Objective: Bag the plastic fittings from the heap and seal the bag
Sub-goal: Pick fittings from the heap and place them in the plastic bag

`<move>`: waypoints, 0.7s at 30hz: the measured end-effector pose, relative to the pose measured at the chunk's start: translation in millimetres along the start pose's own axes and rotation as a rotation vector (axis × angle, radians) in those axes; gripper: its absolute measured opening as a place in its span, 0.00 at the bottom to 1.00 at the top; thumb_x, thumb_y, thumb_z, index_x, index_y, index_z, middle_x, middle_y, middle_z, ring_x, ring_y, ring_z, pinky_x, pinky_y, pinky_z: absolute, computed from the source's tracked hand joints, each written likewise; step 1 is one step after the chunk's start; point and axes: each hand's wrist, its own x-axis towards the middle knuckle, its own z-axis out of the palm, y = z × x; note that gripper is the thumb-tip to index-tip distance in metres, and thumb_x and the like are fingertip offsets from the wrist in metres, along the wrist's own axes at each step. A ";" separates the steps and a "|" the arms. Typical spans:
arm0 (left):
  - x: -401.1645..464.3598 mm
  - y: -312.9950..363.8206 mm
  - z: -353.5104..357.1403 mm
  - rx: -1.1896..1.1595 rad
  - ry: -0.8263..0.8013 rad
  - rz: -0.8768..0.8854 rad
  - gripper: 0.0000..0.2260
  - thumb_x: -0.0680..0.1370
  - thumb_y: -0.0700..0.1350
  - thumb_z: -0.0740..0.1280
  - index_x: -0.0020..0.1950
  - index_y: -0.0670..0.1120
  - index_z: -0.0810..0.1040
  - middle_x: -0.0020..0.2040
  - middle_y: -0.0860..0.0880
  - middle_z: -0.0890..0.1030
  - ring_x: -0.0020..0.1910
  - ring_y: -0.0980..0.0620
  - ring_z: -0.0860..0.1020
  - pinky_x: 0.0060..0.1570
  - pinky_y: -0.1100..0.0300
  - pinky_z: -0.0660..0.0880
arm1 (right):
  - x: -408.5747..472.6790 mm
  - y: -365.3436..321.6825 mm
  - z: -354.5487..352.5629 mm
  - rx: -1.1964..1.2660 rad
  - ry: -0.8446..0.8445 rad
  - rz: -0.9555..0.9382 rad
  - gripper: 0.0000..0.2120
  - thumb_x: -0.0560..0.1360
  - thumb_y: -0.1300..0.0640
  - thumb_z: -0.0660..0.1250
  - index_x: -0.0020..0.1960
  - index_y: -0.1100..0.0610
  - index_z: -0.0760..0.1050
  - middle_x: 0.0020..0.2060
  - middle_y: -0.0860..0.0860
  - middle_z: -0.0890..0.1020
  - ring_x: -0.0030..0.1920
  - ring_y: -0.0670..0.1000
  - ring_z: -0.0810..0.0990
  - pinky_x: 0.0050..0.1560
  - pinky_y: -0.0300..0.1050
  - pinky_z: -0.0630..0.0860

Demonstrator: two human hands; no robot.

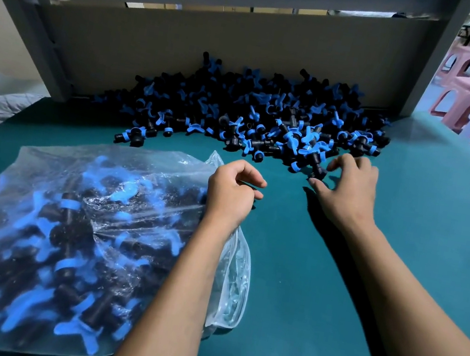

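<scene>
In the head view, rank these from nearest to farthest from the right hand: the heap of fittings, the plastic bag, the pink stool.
From the right hand:
1. Heap of fittings: just ahead, at the fingertips.
2. Plastic bag: to the left, under the left hand.
3. Pink stool: far right, beyond the table.

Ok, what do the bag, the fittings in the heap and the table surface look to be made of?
Bag: thin clear plastic film, glossy; it crinkles, glares, and shows the parts inside.
Fittings in the heap: moulded hard plastic by the look, black bodies with blue wing-shaped parts, dull sheen.
Table surface: a teal, matte covering, perhaps a rubber or vinyl mat; the picture does not settle which.
</scene>
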 end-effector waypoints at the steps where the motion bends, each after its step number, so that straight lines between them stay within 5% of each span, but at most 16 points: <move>1: 0.1 -0.1 0.2 0.001 0.001 0.001 0.19 0.68 0.26 0.52 0.41 0.43 0.79 0.43 0.49 0.86 0.34 0.56 0.83 0.43 0.45 0.82 | -0.5 -0.5 0.0 0.014 -0.067 -0.052 0.20 0.72 0.52 0.77 0.60 0.51 0.73 0.59 0.54 0.73 0.64 0.58 0.69 0.60 0.47 0.68; 3: 0.1 -0.3 0.5 0.006 0.002 0.004 0.19 0.68 0.26 0.53 0.40 0.44 0.79 0.43 0.49 0.86 0.34 0.56 0.83 0.41 0.49 0.81 | -2.2 -2.7 0.7 0.027 -0.220 -0.159 0.30 0.74 0.56 0.74 0.73 0.46 0.68 0.66 0.55 0.72 0.66 0.57 0.70 0.67 0.50 0.69; 5: 0.1 -1.1 1.1 0.015 0.003 0.005 0.18 0.68 0.27 0.54 0.40 0.44 0.80 0.42 0.50 0.86 0.34 0.56 0.84 0.40 0.53 0.80 | -3.8 -5.3 1.0 0.031 -0.263 -0.213 0.31 0.75 0.58 0.73 0.75 0.46 0.67 0.65 0.54 0.74 0.64 0.55 0.73 0.66 0.51 0.71; 9: 1.8 -3.1 1.4 0.018 0.032 0.016 0.16 0.71 0.28 0.58 0.40 0.46 0.79 0.43 0.50 0.85 0.35 0.56 0.84 0.39 0.55 0.80 | -4.9 -9.1 -2.5 0.049 -0.197 -0.208 0.15 0.72 0.54 0.77 0.57 0.52 0.80 0.48 0.51 0.83 0.52 0.55 0.80 0.54 0.48 0.76; 13: 3.4 -5.9 2.3 0.018 0.057 0.015 0.12 0.74 0.32 0.60 0.43 0.47 0.78 0.45 0.49 0.84 0.36 0.55 0.86 0.42 0.55 0.80 | -8.1 -11.6 -0.4 0.082 -0.143 -0.186 0.10 0.71 0.50 0.77 0.43 0.52 0.78 0.39 0.47 0.82 0.46 0.52 0.79 0.45 0.45 0.73; 16: 4.3 -7.7 2.7 0.023 0.069 0.015 0.10 0.75 0.34 0.62 0.43 0.48 0.78 0.45 0.50 0.83 0.36 0.56 0.86 0.45 0.53 0.82 | -9.1 -13.7 3.1 0.078 -0.062 -0.175 0.15 0.75 0.47 0.73 0.57 0.53 0.77 0.54 0.51 0.76 0.59 0.53 0.70 0.57 0.45 0.68; 18: 3.8 -8.0 3.1 0.035 0.072 0.009 0.10 0.75 0.34 0.62 0.44 0.48 0.77 0.46 0.51 0.83 0.36 0.56 0.86 0.48 0.51 0.82 | -8.6 -14.0 6.1 0.025 -0.165 -0.184 0.21 0.79 0.48 0.67 0.70 0.53 0.71 0.66 0.55 0.70 0.68 0.57 0.64 0.68 0.48 0.63; 21: 2.5 -7.9 3.2 0.054 0.070 0.007 0.09 0.75 0.35 0.63 0.44 0.49 0.77 0.45 0.52 0.82 0.37 0.57 0.86 0.48 0.52 0.82 | -7.5 -13.3 9.2 -0.132 -0.310 -0.218 0.21 0.82 0.51 0.62 0.74 0.50 0.69 0.68 0.54 0.73 0.69 0.59 0.67 0.68 0.53 0.66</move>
